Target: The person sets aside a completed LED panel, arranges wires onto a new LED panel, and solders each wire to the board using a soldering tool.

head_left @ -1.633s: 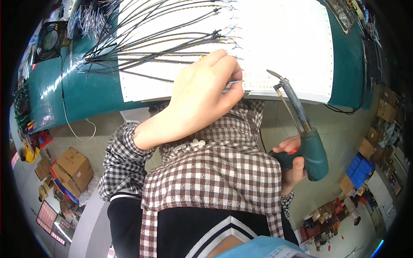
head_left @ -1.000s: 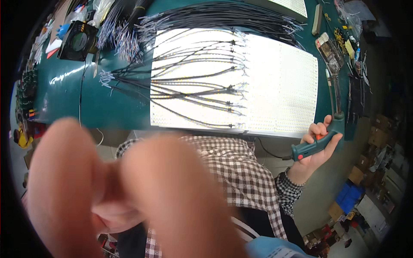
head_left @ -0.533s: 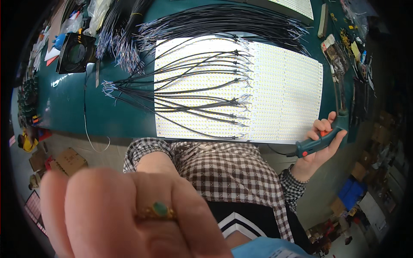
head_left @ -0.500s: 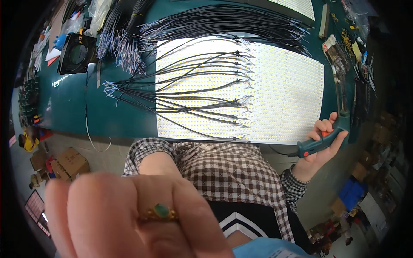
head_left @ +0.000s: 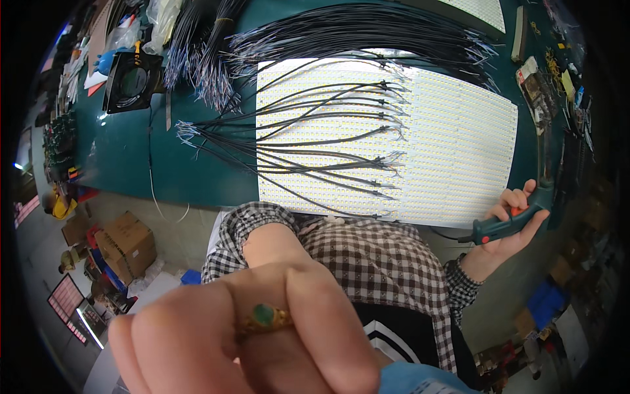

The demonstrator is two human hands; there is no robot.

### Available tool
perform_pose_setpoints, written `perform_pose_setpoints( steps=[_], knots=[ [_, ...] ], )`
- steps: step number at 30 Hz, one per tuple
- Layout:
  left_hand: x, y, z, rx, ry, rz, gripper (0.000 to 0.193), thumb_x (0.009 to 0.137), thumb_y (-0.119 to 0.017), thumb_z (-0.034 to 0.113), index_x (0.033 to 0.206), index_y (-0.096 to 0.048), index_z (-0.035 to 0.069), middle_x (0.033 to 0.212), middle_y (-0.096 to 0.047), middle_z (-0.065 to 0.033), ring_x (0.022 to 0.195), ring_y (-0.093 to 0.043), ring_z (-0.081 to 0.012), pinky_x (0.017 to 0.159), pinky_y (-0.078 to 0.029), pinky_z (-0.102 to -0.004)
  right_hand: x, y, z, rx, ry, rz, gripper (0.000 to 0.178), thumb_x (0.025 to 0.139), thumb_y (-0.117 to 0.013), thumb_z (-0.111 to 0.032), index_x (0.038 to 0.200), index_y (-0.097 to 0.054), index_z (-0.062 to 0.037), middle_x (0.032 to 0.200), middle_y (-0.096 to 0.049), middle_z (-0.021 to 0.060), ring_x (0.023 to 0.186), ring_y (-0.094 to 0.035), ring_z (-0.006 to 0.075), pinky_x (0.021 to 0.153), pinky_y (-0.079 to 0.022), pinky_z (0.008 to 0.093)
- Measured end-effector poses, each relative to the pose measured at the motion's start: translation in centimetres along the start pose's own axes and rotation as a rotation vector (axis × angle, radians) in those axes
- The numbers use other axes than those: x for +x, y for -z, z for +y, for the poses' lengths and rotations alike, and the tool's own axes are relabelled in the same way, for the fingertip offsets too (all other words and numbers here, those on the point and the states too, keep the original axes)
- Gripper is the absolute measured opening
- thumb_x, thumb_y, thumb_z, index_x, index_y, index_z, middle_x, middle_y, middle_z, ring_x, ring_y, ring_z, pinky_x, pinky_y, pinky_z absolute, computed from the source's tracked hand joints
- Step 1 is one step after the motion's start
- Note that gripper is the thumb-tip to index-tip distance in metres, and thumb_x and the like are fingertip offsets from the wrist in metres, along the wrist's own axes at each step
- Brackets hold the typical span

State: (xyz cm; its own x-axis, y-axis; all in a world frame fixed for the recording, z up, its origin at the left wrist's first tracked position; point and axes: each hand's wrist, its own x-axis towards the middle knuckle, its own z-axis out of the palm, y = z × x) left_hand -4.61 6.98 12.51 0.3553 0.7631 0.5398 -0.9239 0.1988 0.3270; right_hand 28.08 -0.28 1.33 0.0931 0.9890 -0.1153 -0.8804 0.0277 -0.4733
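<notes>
Right hand (head_left: 515,213) beyond the near right edge of the white LED board (head_left: 459,138), closed firmly round the handle of a green pistol-grip soldering gun (head_left: 497,229). The grip is taken on the plastic handle, presumably so that skin is kept clear of the metal barrel (head_left: 543,150); fingers are set about the orange trigger (head_left: 516,211), within easy reach for pressing. The barrel is directed away from the body, toward a stained oblong block (head_left: 536,95) — contact at the tip cannot be made out.

Left hand (head_left: 256,335) raised close to the camera, well apart from the bench (head_left: 216,180). Fingers are curled inward; whether anything is pinched cannot be told, the fingertips being hidden. A gold ring with a green stone (head_left: 264,314) is worn.

Black cables (head_left: 321,138) are fanned across the board's left half, stripped ends spaced down its middle — apparently so that each is kept separate. Their other ends are gathered on the bench. Beyond the board, further cables are laid in a long bundle (head_left: 354,36).
</notes>
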Motion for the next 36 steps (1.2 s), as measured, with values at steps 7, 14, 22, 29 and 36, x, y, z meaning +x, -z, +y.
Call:
perform_pose_setpoints(
  steps=[7,14,22,29,36],
  knots=[
    [-0.5,0.2,3.4,0.057,0.034,0.072,0.033,0.084,-0.068,0.018,0.104,-0.049,0.0,0.104,-0.049,-0.0132,0.071,-0.063,-0.0189,0.063,-0.051,-0.0361,-0.3,-0.5,-0.3,0.017,0.003,0.047,0.056,0.089,-0.061,-0.034,0.129,-0.038,-0.0014,0.087,-0.044,0.001,0.083,-0.043,0.01,0.06,-0.042,0.0226],
    [-1.6,-1.3,3.2,0.143,0.006,0.134,0.032,0.084,-0.068,0.018,0.104,-0.049,0.001,0.104,-0.048,-0.0129,0.069,-0.062,-0.0185,0.062,-0.05,-0.0372,0.8,-0.1,-0.1,0.019,-0.009,0.043,0.057,0.089,-0.061,-0.031,0.13,-0.036,-0.001,0.089,-0.044,0.0024,0.087,-0.045,0.0121,0.061,-0.043,0.0238],
    [-2.2,0.0,1.9,0.017,-0.004,0.131,0.031,0.084,-0.068,0.018,0.104,-0.05,0.002,0.105,-0.047,-0.0126,0.067,-0.062,-0.018,0.062,-0.049,-0.0386,-0.7,0.1,-0.5,0.022,0.057,0.071,0.056,0.089,-0.063,-0.029,0.129,-0.037,-0.0001,0.089,-0.044,0.0025,0.087,-0.046,0.0128,0.062,-0.045,0.0259],
    [-9.3,8.6,3.7,1.955,0.15,0.264,0.063,0.072,-0.072,0.034,0.12,-0.049,0.001,0.127,-0.046,-0.0212,0.115,-0.048,-0.0339,0.1,-0.034,-0.0423,-0.5,1.7,-0.6,0.107,0.036,0.062,0.052,0.089,-0.062,-0.032,0.125,-0.041,-0.0023,0.088,-0.048,0.0025,0.085,-0.047,0.0108,0.061,-0.043,0.024],
    [-12.5,9.5,7.5,2.246,0.607,0.501,0.059,0.078,-0.068,0.027,0.128,-0.048,0.001,0.1,-0.062,-0.0149,0.092,-0.059,-0.0279,0.083,-0.042,-0.037,-0.1,1.0,-0.1,0.148,-0.02,-0.009,0.056,0.09,-0.06,-0.037,0.129,-0.04,-0.0025,0.089,-0.049,0.0031,0.085,-0.047,0.0118,0.063,-0.045,0.0265]
  ],
)
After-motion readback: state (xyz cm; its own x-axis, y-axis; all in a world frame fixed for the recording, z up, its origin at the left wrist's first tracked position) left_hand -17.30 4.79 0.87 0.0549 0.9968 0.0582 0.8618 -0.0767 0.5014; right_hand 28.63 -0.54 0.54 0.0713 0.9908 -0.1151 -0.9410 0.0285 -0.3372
